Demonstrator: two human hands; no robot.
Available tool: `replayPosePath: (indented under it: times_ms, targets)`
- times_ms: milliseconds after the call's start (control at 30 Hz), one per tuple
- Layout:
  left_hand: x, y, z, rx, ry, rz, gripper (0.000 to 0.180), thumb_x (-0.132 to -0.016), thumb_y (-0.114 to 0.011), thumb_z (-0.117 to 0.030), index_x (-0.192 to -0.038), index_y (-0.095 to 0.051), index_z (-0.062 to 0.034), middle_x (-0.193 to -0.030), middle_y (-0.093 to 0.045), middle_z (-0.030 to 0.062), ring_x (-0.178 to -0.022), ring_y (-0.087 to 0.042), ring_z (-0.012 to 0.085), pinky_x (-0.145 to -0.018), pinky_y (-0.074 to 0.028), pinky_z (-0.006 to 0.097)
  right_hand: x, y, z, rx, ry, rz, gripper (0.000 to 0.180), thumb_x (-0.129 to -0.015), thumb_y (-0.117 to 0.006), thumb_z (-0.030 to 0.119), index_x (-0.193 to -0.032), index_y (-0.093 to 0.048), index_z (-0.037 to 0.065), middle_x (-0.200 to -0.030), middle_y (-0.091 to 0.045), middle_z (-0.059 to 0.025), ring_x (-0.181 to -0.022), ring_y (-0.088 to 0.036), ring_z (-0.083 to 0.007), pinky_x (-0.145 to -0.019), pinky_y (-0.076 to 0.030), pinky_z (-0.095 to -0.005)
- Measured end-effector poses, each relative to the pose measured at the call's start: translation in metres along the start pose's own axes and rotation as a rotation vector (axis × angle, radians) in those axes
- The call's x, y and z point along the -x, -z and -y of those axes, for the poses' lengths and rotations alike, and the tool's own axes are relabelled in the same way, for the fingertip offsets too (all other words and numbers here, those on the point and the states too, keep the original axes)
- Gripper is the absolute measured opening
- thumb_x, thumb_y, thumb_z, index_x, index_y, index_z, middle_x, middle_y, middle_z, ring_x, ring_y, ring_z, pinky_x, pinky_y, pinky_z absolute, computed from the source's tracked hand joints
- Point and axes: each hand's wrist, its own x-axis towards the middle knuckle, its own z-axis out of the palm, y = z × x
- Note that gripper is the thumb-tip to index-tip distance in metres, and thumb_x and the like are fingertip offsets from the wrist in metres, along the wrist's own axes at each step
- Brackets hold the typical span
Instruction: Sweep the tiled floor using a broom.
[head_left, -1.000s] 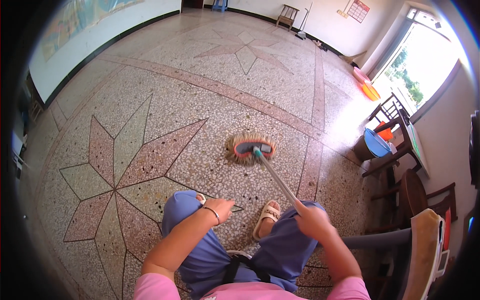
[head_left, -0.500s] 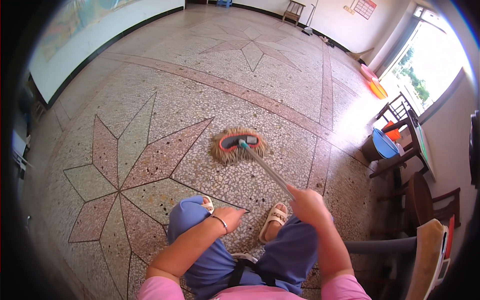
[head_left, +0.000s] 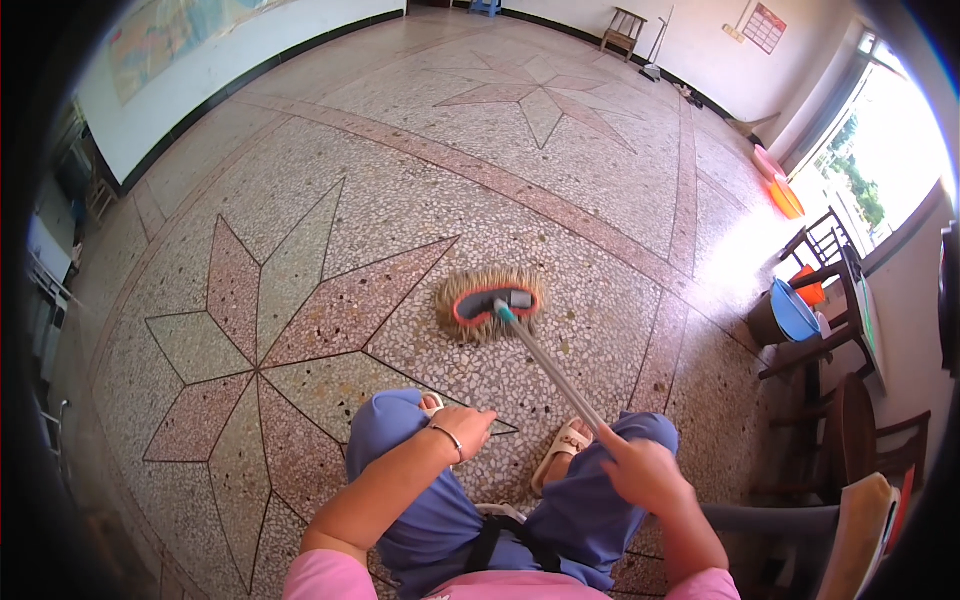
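Note:
My right hand (head_left: 645,470) is closed around the grey handle (head_left: 560,375) of a mop, over my right knee. The mop head (head_left: 490,303), with shaggy beige fringe, red edging and a grey plate, lies flat on the speckled stone floor ahead of my feet. A teal joint (head_left: 505,311) links handle and head. My left hand (head_left: 465,430), with a bracelet at the wrist, hangs beside my left knee and holds nothing. One finger stretches out to the right; the other fingers are partly hidden. The light sandals on my feet are just behind the mop.
At the right stand dark wooden chairs (head_left: 850,440), a blue basin (head_left: 793,312) and an orange bucket (head_left: 808,286). Pink and orange basins (head_left: 786,198) sit by the bright doorway. A wooden chair (head_left: 623,32) and a long-handled dustpan (head_left: 652,70) are at the far wall.
The mop head has come a little nearer to my feet and slightly left across the floor. My right hand has drawn back with the handle. The view has shifted a little.

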Motion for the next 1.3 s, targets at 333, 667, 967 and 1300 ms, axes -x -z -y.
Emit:
replayPosePath:
  times_ms: [333,667,967,1300]
  targets:
    - [-0.014,0.013,-0.004,-0.011,0.06,0.085,0.029,-0.082,-0.049,-0.022,-0.109,-0.051,-0.01,-0.095,-0.061,0.0152,-0.089,-0.058,0.0324,-0.074,-0.045,0.043,-0.036,0.054,0.008,0.041,0.047,-0.11,0.039,-0.075,-0.057,0.021,-0.114,-0.053,0.015,-0.067,-0.059,-0.0151,-0.065,-0.058,-0.0328,-0.059,-0.046,-0.0424]
    - [-0.055,0.004,0.005,-0.036,0.119,0.138,0.039,-0.083,-0.049,-0.03,-0.119,-0.05,-0.0157,-0.107,-0.059,0.0134,-0.098,-0.055,0.0307,-0.082,-0.044,0.041,-0.224,-0.033,0.004,0.099,-0.058,-0.103,0.053,-0.082,-0.045,0.014,-0.133,-0.031,0.023,-0.089,-0.063,-0.0137,-0.08,-0.063,-0.0286,-0.066,-0.05,-0.0397]
    - [-0.057,0.019,-0.005,-0.045,0.021,0.126,0.042,-0.084,-0.048,-0.03,-0.123,-0.045,-0.0142,-0.113,-0.055,0.013,-0.103,-0.052,0.0303,-0.084,-0.042,0.041,-0.05,0.026,-0.129,-0.079,-0.362,-0.144,0.036,-0.085,-0.049,0.032,-0.12,-0.049,0.034,-0.097,-0.061,-0.0154,-0.091,-0.058,-0.0324,-0.078,-0.045,-0.0386]
    - [-0.073,0.019,-0.017,-0.033,-0.098,0.156,0.041,-0.082,-0.052,-0.027,-0.12,-0.048,-0.0139,-0.11,-0.056,0.0154,-0.101,-0.053,0.031,-0.085,-0.042,0.039,0.173,0.025,-0.111,-0.037,-0.883,-0.136,0.031,-0.079,-0.055,0.025,-0.109,-0.06,0.019,-0.09,-0.062,-0.0161,-0.087,-0.058,-0.0331,-0.079,-0.045,-0.0406]
